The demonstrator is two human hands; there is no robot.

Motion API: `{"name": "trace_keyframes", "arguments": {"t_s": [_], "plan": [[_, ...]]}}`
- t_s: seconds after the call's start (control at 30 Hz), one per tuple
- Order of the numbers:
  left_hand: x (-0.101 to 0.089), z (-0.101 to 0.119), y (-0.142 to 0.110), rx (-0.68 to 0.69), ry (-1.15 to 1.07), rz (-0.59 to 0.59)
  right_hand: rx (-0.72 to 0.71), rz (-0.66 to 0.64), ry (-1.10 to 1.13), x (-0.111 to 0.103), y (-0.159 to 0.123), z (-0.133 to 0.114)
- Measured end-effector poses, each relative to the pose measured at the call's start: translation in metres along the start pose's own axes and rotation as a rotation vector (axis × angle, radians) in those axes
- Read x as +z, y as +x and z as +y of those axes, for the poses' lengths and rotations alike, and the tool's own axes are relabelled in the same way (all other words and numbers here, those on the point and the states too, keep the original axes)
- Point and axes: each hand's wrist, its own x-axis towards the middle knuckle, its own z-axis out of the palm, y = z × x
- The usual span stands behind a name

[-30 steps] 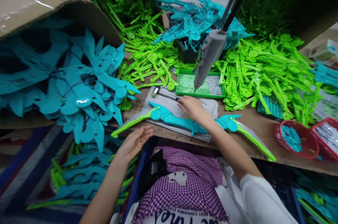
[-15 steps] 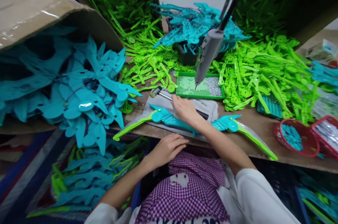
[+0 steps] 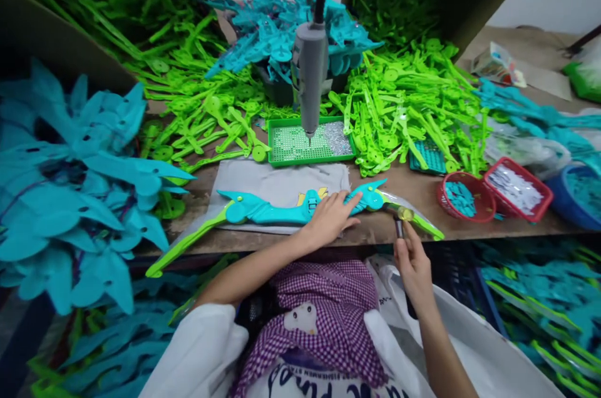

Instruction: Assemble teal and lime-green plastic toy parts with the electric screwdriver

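A toy bow [image 3: 277, 211] with a turquoise middle and bright green limbs lies across the front of the table, partly on a grey cloth [image 3: 258, 176]. Over its right half lies my left hand [image 3: 331, 219], fingers across the turquoise part and thumb at the near side, gripping it. My right hand [image 3: 416, 263] is closed around a hammer [image 3: 400, 226], its yellowish head up at the bow's right joint. Whether the hammer touches the bow I cannot tell.
A grey electric screwdriver [image 3: 310, 79] hangs above a green tray [image 3: 312, 160] of small metal parts. Green limbs [image 3: 399, 104] are heaped behind, around turquoise pieces [image 3: 277, 29]. More turquoise pieces [image 3: 84, 173] crowd the left. Red baskets [image 3: 486, 204] and a blue bowl [image 3: 558, 194] stand right.
My right hand has lifted the hammer off the cloth and brought it to the bow's right end. My left hand has moved right, up onto the bow. The view has shifted right.
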Motion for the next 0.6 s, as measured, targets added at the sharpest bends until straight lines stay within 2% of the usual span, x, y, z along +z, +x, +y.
{"name": "trace_keyframes", "arguments": {"t_s": [0.17, 0.3, 0.43, 0.5, 0.6], "plan": [[0.012, 0.009, 0.002, -0.065, 0.052, 0.014, -0.217, -0.111, -0.312, 0.001, 0.008, 0.006], [0.015, 0.008, -0.001, -0.038, 0.137, 0.029, -0.273, -0.153, -0.439, -0.004, 0.014, 0.002], [0.015, 0.007, 0.000, -0.018, 0.190, 0.036, -0.354, -0.046, -0.452, -0.009, 0.015, -0.005], [0.015, 0.007, 0.001, -0.015, 0.199, 0.044, -0.350, -0.032, -0.474, -0.007, 0.014, -0.006], [0.014, 0.006, 0.001, -0.011, 0.201, 0.047, -0.271, -0.153, -0.491, -0.003, 0.013, -0.005]]}}
